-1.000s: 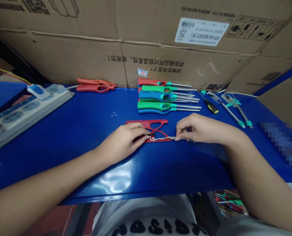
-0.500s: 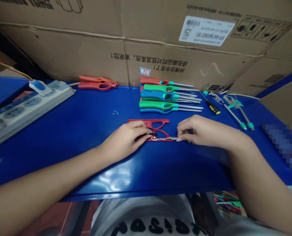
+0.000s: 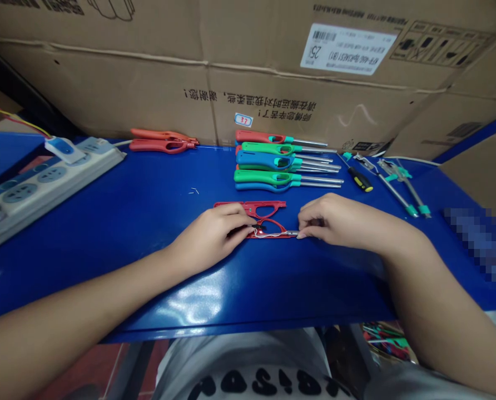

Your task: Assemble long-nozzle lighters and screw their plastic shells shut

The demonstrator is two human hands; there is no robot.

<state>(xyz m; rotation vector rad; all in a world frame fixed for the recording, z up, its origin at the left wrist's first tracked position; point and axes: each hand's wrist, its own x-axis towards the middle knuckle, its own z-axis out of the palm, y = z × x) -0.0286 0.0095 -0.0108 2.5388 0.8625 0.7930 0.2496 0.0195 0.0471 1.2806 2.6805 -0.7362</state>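
Two red lighter handle halves lie on the blue table: an empty-looking half point(image 3: 268, 209) behind, and a nearer half point(image 3: 282, 226) with a thin white wire point(image 3: 268, 235) and a small dark part inside. My left hand point(image 3: 218, 230) covers the left end of the nearer half, thumb and finger closed on it by the dark part. A short stretch of metal tube point(image 3: 292, 233) shows at that half's right end. My right hand point(image 3: 327, 219) pinches the tube between thumb and fingers; its far part is hidden behind the hand.
Several assembled lighters point(image 3: 268, 176) lie in a row against the cardboard box point(image 3: 148, 83). Orange-red handles point(image 3: 160, 145) and a power strip point(image 3: 51, 175) are to the left. A screwdriver point(image 3: 360, 179) and metal tubes with teal parts point(image 3: 392, 189) lie right. Small pins point(image 3: 194, 191) rest left of centre.
The whole view has shifted slightly. Both hands keep their hold on the red lighter half and the tube, with no clear movement of the parts.
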